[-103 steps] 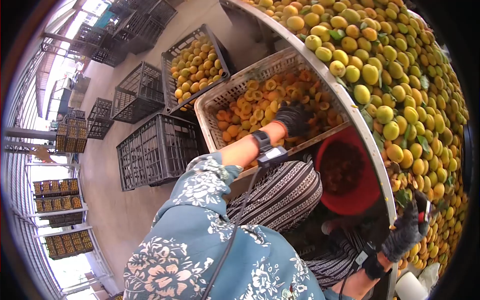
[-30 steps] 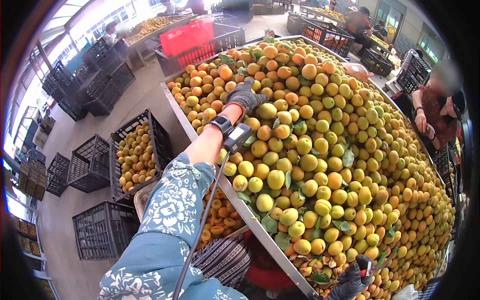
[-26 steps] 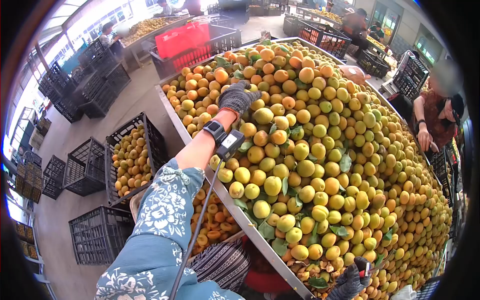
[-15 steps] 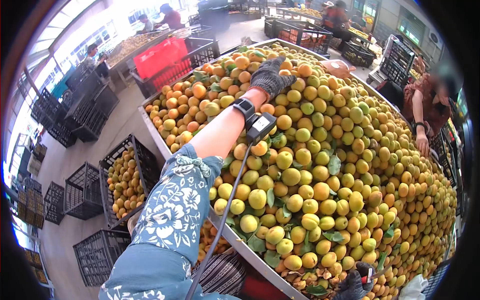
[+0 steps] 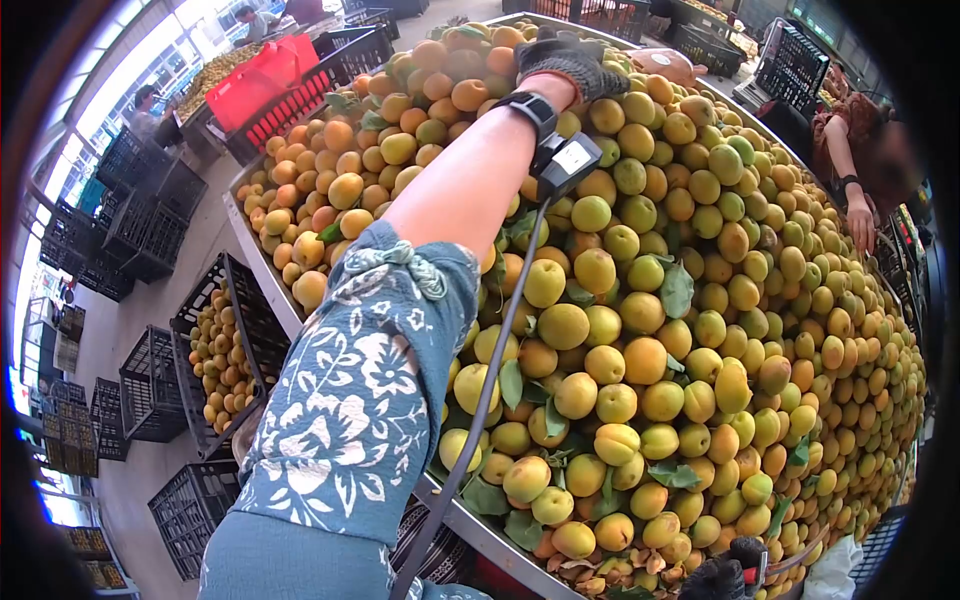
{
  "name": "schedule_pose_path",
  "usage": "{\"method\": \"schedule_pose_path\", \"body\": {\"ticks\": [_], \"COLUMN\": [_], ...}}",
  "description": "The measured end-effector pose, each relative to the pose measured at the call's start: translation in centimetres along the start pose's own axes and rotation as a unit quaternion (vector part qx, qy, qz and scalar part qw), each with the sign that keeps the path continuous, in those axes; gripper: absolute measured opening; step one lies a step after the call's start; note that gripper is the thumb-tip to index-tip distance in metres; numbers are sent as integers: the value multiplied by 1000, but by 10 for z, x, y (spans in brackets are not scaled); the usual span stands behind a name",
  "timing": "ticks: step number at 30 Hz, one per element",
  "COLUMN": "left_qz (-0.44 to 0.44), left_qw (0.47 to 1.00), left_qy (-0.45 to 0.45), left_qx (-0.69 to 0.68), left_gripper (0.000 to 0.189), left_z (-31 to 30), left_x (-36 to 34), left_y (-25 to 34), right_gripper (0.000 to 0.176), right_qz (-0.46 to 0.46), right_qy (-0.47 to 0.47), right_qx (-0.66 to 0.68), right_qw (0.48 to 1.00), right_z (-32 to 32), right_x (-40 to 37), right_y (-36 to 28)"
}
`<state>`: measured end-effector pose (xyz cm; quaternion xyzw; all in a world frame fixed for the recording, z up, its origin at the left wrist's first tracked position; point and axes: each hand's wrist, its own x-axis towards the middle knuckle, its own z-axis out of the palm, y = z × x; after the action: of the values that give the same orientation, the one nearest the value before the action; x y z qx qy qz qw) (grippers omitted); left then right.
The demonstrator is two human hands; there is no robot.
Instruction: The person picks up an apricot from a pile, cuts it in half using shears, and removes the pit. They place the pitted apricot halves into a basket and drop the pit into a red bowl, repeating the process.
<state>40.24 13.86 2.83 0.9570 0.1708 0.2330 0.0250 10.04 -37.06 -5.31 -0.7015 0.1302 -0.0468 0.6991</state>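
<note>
My left hand (image 5: 568,65), in a dark grey glove, rests on the far part of a big pile of yellow-green and orange fruit (image 5: 640,310). Its fingers look apart, with the thumb side to the right; fruit under the palm is hidden. A watch and a small black box with a cable (image 5: 570,165) are on that wrist. At the bottom edge, my right hand (image 5: 722,575), also in a dark glove, is closed around a small tool with red and metal parts (image 5: 755,572), beside the near fruit and some brown scraps (image 5: 600,575).
The pile lies in a metal-edged bin (image 5: 265,255). Black crates, one holding fruit (image 5: 220,350), stand on the floor at left. A red bag (image 5: 262,80) is on a crate behind. Another person's arm (image 5: 848,185) reaches the pile at right. White plastic (image 5: 835,572) lies at bottom right.
The view has shifted closer to the pile. My left hand now shows higher in the picture, still on the far fruit. My right hand sits lower, partly cut off, still with the tool.
</note>
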Motion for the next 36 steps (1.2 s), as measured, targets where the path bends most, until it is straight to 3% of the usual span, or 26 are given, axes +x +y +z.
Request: {"method": "schedule_pose_path", "body": {"ticks": [2, 3, 5, 7, 12, 14, 15, 17, 18, 20, 21, 23, 24, 26, 27, 30, 32, 34, 36], "left_qz": [63, 112, 74, 93, 159, 100, 144, 37, 36, -39, -39, -53, -54, -32, 0, -37, -49, -57, -64], "left_qw": [996, 988, 995, 990, 986, 943, 937, 946, 946, 981, 980, 997, 995, 995, 993, 991, 989, 982, 981], "left_qy": [-4, 87, -5, 30, -36, -76, 34, 67, 69, 5, 4, 43, -18, -46, -69, -128, -123, -83, -105], "left_qx": [66, 56, -65, -105, -30, -309, -316, -314, -315, -190, -193, -28, -81, -79, -92, -29, -59, -159, -153], "left_gripper": [66, 64, 61, 54, 49, 49, 49, 56, 56, 66, 66, 72, 71, 73, 75, 83, 83, 94, 100], "left_z": [-5, 15, 3, -12, -71, -74, -58, -53, -39, -3, 4, 11, -3, 1, 6, -13, 1, 3, -1], "left_x": [-6, -11, -33, -65, -120, -125, -107, -80, -63, -41, -44, -59, -59, -54, -47, -43, -38, -36, -27], "left_y": [0, -8, -3, -2, 3, -5, -23, -51, -64, -83, -74, -50, -47, -51, -57, -41, -47, -51, -53], "right_gripper": [24, 24, 24, 22, 19, 20, 20, 22, 22, 22, 22, 22, 22, 22, 22, 20, 15, 14, 13], "right_qz": [5, 7, 11, 28, 66, 44, 45, 3, 1, 0, 0, 4, 7, 8, 8, -68, 16, 22, 21], "right_qy": [-14, -24, -43, -41, -4, -9, -8, -23, -24, -3, -1, -10, -17, -34, -36, 36, 56, 43, 35], "right_qx": [16, 27, 51, 28, -33, -55, -54, -82, -82, -128, -130, -193, -225, -281, -279, -178, -45, -78, -104], "right_qw": [1000, 999, 998, 998, 997, 997, 997, 996, 996, 992, 992, 981, 974, 959, 960, 981, 997, 996, 994], "right_z": [2, 4, 9, 7, 30, 32, 30, 22, 20, 15, 11, -2, -8, -12, 1, 43, 47, 27, 22], "right_x": [0, 1, 0, -3, -10, -12, -12, -10, -10, -7, -5, -1, 0, 1, -2, -11, -10, -4, -2], "right_y": [-5, -7, -10, -8, -28, -31, -29, -17, -14, -9, -5, 2, 5, 10, 3, -22, -24, -11, -7]}}
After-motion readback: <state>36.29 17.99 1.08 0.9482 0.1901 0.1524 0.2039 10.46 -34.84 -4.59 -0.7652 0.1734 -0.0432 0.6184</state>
